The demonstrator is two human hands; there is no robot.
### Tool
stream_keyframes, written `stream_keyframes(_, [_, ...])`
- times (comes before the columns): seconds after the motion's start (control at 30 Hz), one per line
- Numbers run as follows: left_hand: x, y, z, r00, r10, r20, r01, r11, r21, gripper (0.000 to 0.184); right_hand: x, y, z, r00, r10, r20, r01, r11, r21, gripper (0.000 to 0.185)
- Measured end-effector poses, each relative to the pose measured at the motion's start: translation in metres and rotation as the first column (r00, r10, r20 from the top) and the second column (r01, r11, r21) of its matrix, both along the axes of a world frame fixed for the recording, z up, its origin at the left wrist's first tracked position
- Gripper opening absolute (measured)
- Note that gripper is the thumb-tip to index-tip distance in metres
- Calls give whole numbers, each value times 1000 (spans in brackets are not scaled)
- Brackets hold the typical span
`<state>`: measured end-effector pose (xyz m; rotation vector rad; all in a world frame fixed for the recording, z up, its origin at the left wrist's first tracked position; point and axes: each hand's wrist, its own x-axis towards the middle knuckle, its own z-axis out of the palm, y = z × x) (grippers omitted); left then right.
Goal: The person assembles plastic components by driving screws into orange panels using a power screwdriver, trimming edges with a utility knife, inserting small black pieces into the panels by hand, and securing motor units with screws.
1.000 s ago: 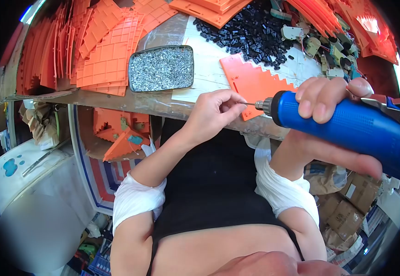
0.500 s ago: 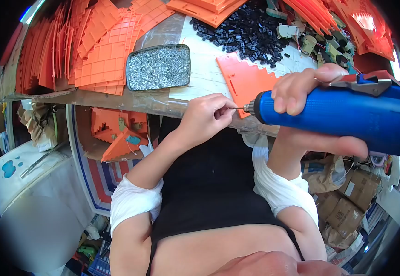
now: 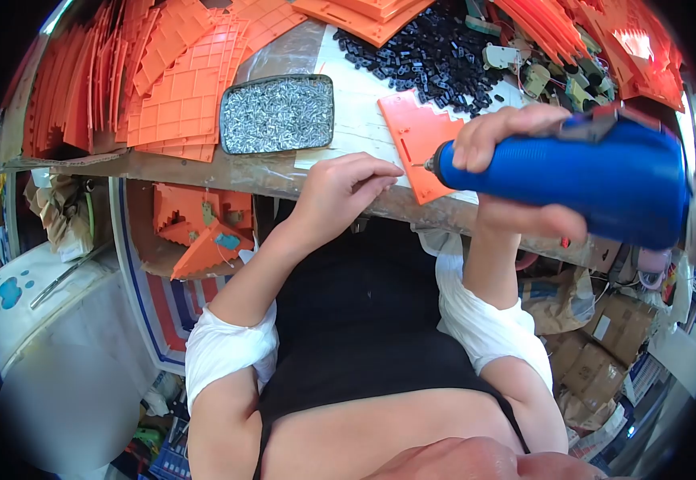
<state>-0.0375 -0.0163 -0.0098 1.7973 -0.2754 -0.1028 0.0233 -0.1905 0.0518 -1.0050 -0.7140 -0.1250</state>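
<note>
My right hand (image 3: 516, 152) is wrapped around a blue electric screwdriver (image 3: 588, 188), which points left with its thin bit (image 3: 420, 165) over an orange plastic panel (image 3: 416, 136) with a stepped edge. The panel lies near the table's front edge, partly hidden by the screwdriver. My left hand (image 3: 344, 192) hovers at that edge, just left of the bit. Its thumb and index fingertips are slightly apart, and I see nothing between them. Behind it stands a dark-rimmed tray (image 3: 333, 112) full of small silvery screws.
Stacked orange panels (image 3: 176, 104) fill the table's left side, with more at the upper right. Small black plastic parts (image 3: 420, 60) are heaped at the back, beside motor-like parts with wires (image 3: 536, 80). Below the table, a box (image 3: 144, 232) contains orange pieces.
My left hand has drawn back slightly left from the bit, and its pinch has loosened. The screwdriver has moved a little up and left over the orange panel.
</note>
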Motion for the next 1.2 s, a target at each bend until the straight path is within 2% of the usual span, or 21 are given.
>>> stream_keyframes(0.03, [1,-2,0,999,-9,49,7,1000,27,13,8,-11,6,990,119,70,-109,986,-128,92])
stream_keyframes(0.1, [4,-6,-1,995,-15,99,9,998,58,12,9,-10,5,987,153,54,-147,984,-96,92])
stream_keyframes(0.17, [8,-13,-6,937,-11,348,-86,962,260,12,14,-13,5,980,198,3,-198,978,-73,95])
stream_keyframes(0.2, [8,-16,-7,939,-17,344,-82,960,269,12,24,-9,-1,971,226,72,-225,974,-21,100])
stream_keyframes(0.27, [9,-21,-11,910,2,414,-165,919,357,17,4,-8,0,983,-117,-143,112,993,-41,105])
stream_keyframes(0.3, [7,-24,-11,918,3,397,-161,917,364,17,1,-9,1,980,-113,-162,108,993,-38,105])
stream_keyframes(0.37, [5,-28,-7,913,41,406,-193,921,340,17,-3,-14,9,999,-31,7,31,997,73,107])
stream_keyframes(0.5, [4,-33,-4,901,28,433,-171,940,295,16,-11,-15,18,997,-54,61,53,999,11,108])
stream_keyframes(0.57, [0,-30,-6,963,-14,269,-34,984,173,19,-20,-12,22,996,-54,-65,59,995,76,107])
stream_keyframes(0.6, [-2,-29,-6,963,-16,271,-31,985,169,19,-23,-13,23,996,-57,-63,61,996,72,107])
stream_keyframes(0.67, [-7,-25,-3,988,-135,79,133,991,30,34,-28,-17,25,995,-84,-46,86,995,41,107])
stream_keyframes(0.7, [-6,-25,-2,987,-137,85,135,991,24,34,-32,-21,26,995,-104,-12,104,994,23,106])
stream_keyframes(0.73, [-4,-24,-1,954,-122,275,72,980,183,44,-37,-21,25,995,-103,-5,103,995,14,106])
stream_keyframes(0.77, [-2,-24,-1,881,-131,454,-26,946,323,55,-42,-20,24,981,-191,-13,191,981,-21,105])
stream_keyframes(0.8, [0,-24,0,879,-126,460,-30,948,317,55,-45,-18,22,960,-279,-17,277,959,-53,104])
stream_keyframes(0.87, [5,-24,0,859,-225,459,-23,880,474,68,-46,-12,16,946,-324,-24,322,945,-62,102])
stream_keyframes(0.93, [10,-26,0,853,-244,461,-30,859,511,70,-47,-8,10,901,-408,-149,379,906,-186,99])
stream_keyframes(1.03, [16,-28,-5,844,-267,466,-39,834,550,74,-43,-14,1,959,-242,-147,227,967,-115,97])
stream_keyframes(1.07, [18,-29,-6,833,-273,481,-45,833,551,75,-40,-14,1,959,-240,-150,224,968,-116,97])
stream_keyframes(1.13, [20,-29,-7,838,-272,473,-44,830,556,75,-35,-14,1,990,-134,-31,132,989,-68,97])
stream_keyframes(1.2, [21,-29,-7,839,-273,471,-46,827,561,75,-33,-14,2,994,-106,-25,104,992,-66,99])
